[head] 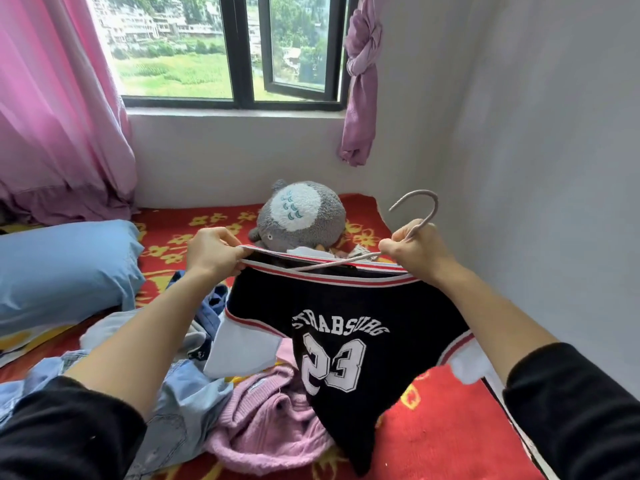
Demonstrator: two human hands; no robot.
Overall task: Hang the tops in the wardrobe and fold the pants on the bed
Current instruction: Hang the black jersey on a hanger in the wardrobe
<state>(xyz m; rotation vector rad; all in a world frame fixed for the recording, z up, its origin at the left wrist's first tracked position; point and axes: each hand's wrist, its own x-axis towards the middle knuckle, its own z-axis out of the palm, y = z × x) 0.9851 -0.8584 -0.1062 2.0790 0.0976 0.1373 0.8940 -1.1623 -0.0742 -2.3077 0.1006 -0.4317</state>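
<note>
I hold up a black jersey top (339, 358) with a white "23" and red-and-white trim, upside down above the bed. My left hand (213, 252) pinches its striped hem at the left. My right hand (417, 252) grips the hem's right side together with a pale grey hanger (420, 211), whose hook rises above that hand and whose arm slants down into the opening of the top. Below lie a pink knit sweater (273, 431) and light blue denim clothes (183, 400) in a heap on the red flowered bedspread (443, 427).
A grey plush toy (301, 216) sits at the head of the bed under the window. A blue pillow (65, 268) lies at the left, pink curtains (59, 109) hang behind it. A white wall (554, 168) runs close along the right.
</note>
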